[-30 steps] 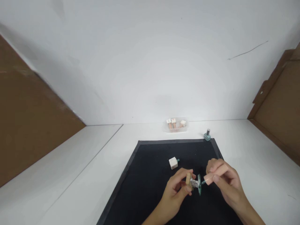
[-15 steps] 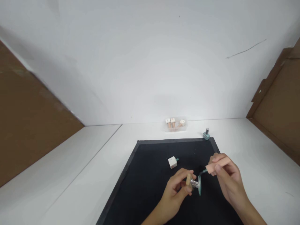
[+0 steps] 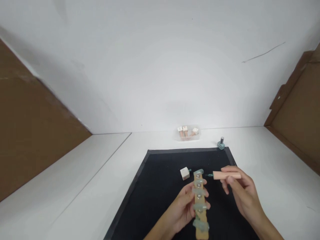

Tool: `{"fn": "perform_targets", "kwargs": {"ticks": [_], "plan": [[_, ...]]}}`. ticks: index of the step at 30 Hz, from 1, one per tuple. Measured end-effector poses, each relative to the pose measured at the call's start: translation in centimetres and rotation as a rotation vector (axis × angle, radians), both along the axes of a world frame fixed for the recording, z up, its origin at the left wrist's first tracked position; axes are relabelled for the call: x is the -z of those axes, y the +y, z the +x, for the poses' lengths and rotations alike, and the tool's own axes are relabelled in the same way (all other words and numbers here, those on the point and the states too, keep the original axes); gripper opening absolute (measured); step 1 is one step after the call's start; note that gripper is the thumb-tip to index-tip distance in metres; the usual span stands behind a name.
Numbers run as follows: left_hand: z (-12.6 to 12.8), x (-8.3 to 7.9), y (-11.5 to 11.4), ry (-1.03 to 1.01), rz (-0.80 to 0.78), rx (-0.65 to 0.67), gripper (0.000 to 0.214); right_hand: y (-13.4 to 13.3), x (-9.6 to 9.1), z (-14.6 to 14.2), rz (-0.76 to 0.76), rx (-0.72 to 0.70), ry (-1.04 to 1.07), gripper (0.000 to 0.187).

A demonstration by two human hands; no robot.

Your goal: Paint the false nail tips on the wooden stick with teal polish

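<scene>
My left hand (image 3: 183, 208) is closed around a wooden nail display stand (image 3: 203, 236). Several pale green false nails (image 3: 200, 207) sit across it on small clear knobs, turned up toward me. In my right hand (image 3: 241, 190) is a nail polish brush (image 3: 226, 175) with a long peach handle, pinched between thumb and fingers. Its green-coated tip points left, just beside the farthest nail and apparently apart from it. On the black mat behind my left hand is a white cube-shaped polish bottle (image 3: 185, 173) with green at its neck, lying on its side.
A clear plastic tray (image 3: 189, 137) with several peach-handled, white-based bottles stands at the back. Right of it is a green bottle with a silver cap (image 3: 221, 144), by the corner of the black mat (image 3: 160, 166). Brown cardboard panels (image 3: 297, 106) flank the white table.
My left hand has turned the display stand from end-on to lengthwise, so its row of nails shows. The brush has swung level and shifted slightly left and up, away from the nail.
</scene>
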State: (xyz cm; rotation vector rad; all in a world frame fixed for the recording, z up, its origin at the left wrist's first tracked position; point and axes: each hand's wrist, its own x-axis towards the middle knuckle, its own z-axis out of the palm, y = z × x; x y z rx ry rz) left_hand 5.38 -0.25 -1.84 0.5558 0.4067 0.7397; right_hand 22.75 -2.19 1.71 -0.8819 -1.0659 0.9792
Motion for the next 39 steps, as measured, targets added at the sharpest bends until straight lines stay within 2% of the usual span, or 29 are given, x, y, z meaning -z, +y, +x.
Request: {"fn": "perform_targets", "kwargs": {"ticks": [4, 8, 13, 20, 25, 31, 39], "plan": [[-0.2, 0.8, 0.4, -0.042, 0.005, 0.086, 0.043, 0.0, 0.2, 0.3, -0.031, 0.045, -0.106, 0.016], [-0.6, 1.4, 0.7, -0.002, -0.046, 0.151, 0.035, 0.0, -0.1, 0.4, 0.058, 0.086, -0.191, 0.014], [-0.5, 1.1, 0.7, -0.029, -0.047, 0.164, 0.037, 0.1, -0.8, 0.6, 0.17, 0.102, -0.364, 0.012], [0.0, 0.8, 0.9, -0.048, -0.052, 0.201, 0.028, 0.2, -0.9, 1.0, 0.311, 0.054, -0.53, 0.015], [0.0, 1.1, 0.9, -0.107, -0.067, 0.196, 0.031, 0.2, -0.8, 1.3, 0.358, 0.023, -0.589, 0.022], [0.1, 0.6, 0.6, -0.104, -0.069, 0.172, 0.027, 0.3, -1.0, 1.2, 0.359, 0.024, -0.627, 0.019], [0.2, 1.1, 0.9, -0.117, -0.071, 0.212, 0.025, 0.3, -1.1, 1.0, 0.381, 0.064, -0.646, 0.017]]}}
